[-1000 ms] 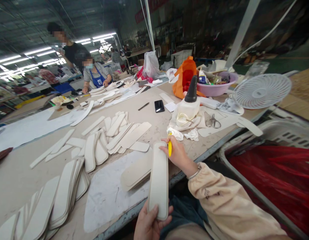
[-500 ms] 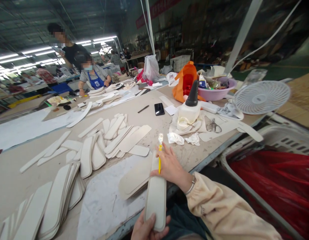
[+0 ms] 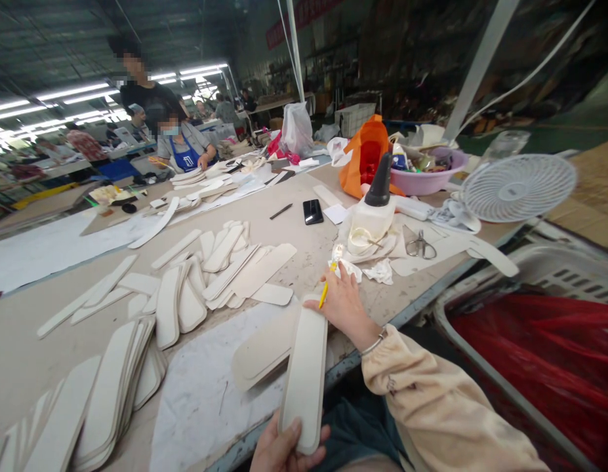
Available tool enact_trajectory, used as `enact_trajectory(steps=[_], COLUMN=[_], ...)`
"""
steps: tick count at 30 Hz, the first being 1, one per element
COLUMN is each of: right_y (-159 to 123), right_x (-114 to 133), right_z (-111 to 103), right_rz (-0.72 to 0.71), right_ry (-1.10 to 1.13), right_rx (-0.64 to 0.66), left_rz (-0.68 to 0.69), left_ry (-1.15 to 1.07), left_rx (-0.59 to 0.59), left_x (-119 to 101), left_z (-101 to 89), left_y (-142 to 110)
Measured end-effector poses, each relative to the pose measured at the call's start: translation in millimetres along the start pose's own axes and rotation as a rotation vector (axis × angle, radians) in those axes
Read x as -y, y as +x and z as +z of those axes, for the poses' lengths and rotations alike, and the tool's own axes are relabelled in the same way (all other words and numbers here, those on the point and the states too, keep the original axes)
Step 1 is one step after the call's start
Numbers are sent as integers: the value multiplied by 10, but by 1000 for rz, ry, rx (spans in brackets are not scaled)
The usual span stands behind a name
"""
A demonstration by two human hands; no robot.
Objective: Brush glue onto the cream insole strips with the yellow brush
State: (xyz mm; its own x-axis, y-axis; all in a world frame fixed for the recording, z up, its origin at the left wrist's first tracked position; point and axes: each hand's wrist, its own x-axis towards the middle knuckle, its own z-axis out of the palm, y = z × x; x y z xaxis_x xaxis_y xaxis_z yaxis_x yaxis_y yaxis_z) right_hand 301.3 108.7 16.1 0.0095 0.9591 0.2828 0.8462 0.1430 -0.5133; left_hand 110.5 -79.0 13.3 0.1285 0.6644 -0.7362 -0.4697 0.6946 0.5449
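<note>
A long pale strip with rounded ends (image 3: 304,373) slants over the table's front edge. My left hand (image 3: 279,449) grips its lower end, thumb on top and fingers beneath. My right hand (image 3: 347,308) is at the strip's upper end, its thumb touching there. Between its fingers is a small yellow-handled brush (image 3: 324,295), whose white-coated head points away from me, near the crumpled white tissue (image 3: 351,270). Left of the held strip, more pale strips (image 3: 257,357) lie on a white sheet (image 3: 200,393).
Piles of pale strips (image 3: 168,305) spread across the left of the table. Beyond my right hand stand a white bottle with a black cone top (image 3: 380,180), scissors (image 3: 422,246) and a phone (image 3: 313,212). A grey basket (image 3: 444,305) adjoins the right edge. A co-worker (image 3: 185,147) sits opposite.
My right hand has shifted slightly away and to the right with the brush, whose handle now tilts more. The strip's lower end has moved slightly left with my left hand.
</note>
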Motion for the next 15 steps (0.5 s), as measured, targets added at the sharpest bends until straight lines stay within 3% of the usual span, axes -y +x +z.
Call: enact_trajectory(steps=[6,15], right_y=[-1,-19], right_x=[-44,-77], right_z=[1,-80], right_rz=[-33,-139], right_ry=[-17,124], right_rx=[-47,-81], left_rz=[82,45], left_ry=[26,-36], left_rx=[44,86], left_x=[-49,-18], left_z=[132,79], left_y=[-145,-157])
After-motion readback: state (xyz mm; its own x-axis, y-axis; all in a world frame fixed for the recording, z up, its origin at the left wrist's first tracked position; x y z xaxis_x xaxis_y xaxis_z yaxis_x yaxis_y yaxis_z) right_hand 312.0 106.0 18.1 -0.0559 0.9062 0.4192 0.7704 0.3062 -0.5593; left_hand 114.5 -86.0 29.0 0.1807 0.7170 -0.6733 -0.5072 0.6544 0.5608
